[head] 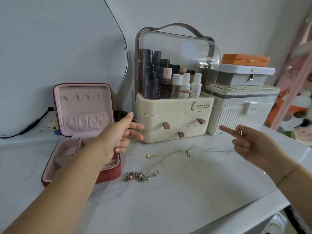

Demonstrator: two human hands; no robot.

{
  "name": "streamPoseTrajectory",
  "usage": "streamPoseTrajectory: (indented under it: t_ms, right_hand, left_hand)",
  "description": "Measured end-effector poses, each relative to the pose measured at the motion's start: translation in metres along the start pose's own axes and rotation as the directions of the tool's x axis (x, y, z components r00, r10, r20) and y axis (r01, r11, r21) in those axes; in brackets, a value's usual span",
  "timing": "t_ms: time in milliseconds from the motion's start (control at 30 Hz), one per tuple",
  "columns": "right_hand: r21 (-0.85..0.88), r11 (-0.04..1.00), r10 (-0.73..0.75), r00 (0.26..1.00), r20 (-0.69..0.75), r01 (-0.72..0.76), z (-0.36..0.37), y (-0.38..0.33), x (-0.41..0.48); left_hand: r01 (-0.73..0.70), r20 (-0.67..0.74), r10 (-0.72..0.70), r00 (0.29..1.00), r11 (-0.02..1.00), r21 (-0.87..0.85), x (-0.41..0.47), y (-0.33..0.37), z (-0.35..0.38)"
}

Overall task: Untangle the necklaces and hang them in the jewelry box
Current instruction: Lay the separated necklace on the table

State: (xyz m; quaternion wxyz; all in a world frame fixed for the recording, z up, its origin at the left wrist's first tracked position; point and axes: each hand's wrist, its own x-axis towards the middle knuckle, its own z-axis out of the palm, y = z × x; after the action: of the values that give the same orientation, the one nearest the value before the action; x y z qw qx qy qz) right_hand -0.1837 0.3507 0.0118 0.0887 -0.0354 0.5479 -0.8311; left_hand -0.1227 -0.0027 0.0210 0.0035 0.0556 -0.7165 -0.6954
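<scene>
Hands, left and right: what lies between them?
In the head view, a thin chain runs between the left hand and the right hand, carrying a gold bead and a small pendant.

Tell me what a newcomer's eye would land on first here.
The red jewelry box stands open at left, its pink lid hooks bare, beside the domed cosmetics organizer at centre. In front, a fine necklace stretches between the left hand and the right hand, which pinches it; a tangled silver chain heap lies nearer.
</scene>
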Motion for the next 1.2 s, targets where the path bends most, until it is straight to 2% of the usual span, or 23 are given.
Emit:
streamPoseTrajectory:
  t_ms: [100, 167, 267, 333, 400, 467, 500, 533, 567, 667, 767, 867, 967, 1067, 1200]
  right_hand:
    - [-0.091, 0.996, 0.019, 1.0, -0.019, -0.021, -0.003, 0.002, -0.005]
    - [-0.15, 0.988, 0.022, 0.999, -0.037, -0.027, -0.005, 0.005, -0.008]
    - [-0.297, 0.954, 0.024, 0.999, -0.027, -0.031, -0.01, 0.01, -0.013]
    - [-0.493, 0.87, 0.01, 1.0, -0.021, -0.019, -0.012, 0.012, -0.017]
    - [-0.723, 0.69, -0.05, 0.999, -0.019, 0.021, -0.012, 0.014, -0.019]
    - [-0.926, 0.372, -0.142, 0.99, 0.021, 0.073, -0.01, 0.017, -0.018]
    - [-0.976, 0.192, -0.184, 0.981, 0.064, 0.1, -0.009, 0.018, -0.018]
    - [-0.989, 0.057, -0.217, 0.969, 0.121, 0.137, -0.007, 0.021, -0.02]
    - [-0.981, -0.003, -0.238, 0.953, 0.189, 0.194, -0.003, 0.023, -0.021]
    - [-0.912, 0.025, -0.183, 0.899, 0.398, 0.409, 0.02, 0.032, -0.031]
    - [-0.866, 0.11, -0.098, 0.872, 0.479, 0.488, 0.044, 0.049, -0.035]
    - [-0.852, 0.139, -0.141, 0.862, 0.487, 0.505, 0.056, 0.065, -0.035]
    - [-0.844, 0.117, -0.16, 0.848, 0.505, 0.524, 0.062, 0.074, -0.036]
    - [-0.839, 0.052, -0.163, 0.834, 0.528, 0.541, 0.064, 0.078, -0.037]
    - [-0.848, 0.009, -0.189, 0.833, 0.519, 0.53, 0.067, 0.082, -0.041]
  left_hand:
    - [-0.05, -0.146, 0.093, 0.985, 0.96, 0.275, -0.002, -0.001, 0.003]
    - [-0.084, -0.175, 0.175, 0.969, 0.898, 0.431, -0.003, -0.004, 0.005]
    - [-0.1, -0.214, 0.243, 0.946, 0.849, 0.518, -0.003, -0.007, 0.006]
    - [-0.112, -0.222, 0.297, 0.929, 0.796, 0.595, -0.003, -0.009, 0.004]
    - [-0.159, -0.154, 0.352, 0.923, 0.716, 0.68, -0.004, -0.008, 0.006]
    - [-0.221, -0.04, 0.37, 0.928, 0.635, 0.74, -0.008, -0.007, 0.012]
    - [-0.249, 0.008, 0.373, 0.928, 0.604, 0.757, -0.01, -0.005, 0.016]
    - [-0.281, 0.052, 0.375, 0.926, 0.588, 0.759, -0.014, -0.004, 0.022]
    - [-0.314, 0.1, 0.366, 0.925, 0.591, 0.743, -0.016, -0.003, 0.029]
    - [-0.393, 0.291, 0.264, 0.92, 0.622, 0.678, -0.019, -0.008, 0.051]
    - [-0.387, 0.39, 0.133, 0.911, 0.601, 0.699, -0.012, -0.016, 0.068]
    - [-0.397, 0.429, 0.081, 0.9, 0.56, 0.728, -0.008, -0.019, 0.08]
    - [-0.42, 0.444, 0.085, 0.892, 0.518, 0.745, -0.004, -0.021, 0.09]
    - [-0.404, 0.418, 0.092, 0.904, 0.504, 0.763, -0.003, -0.022, 0.096]
    - [-0.353, 0.371, 0.087, 0.925, 0.564, 0.747, -0.003, -0.026, 0.098]
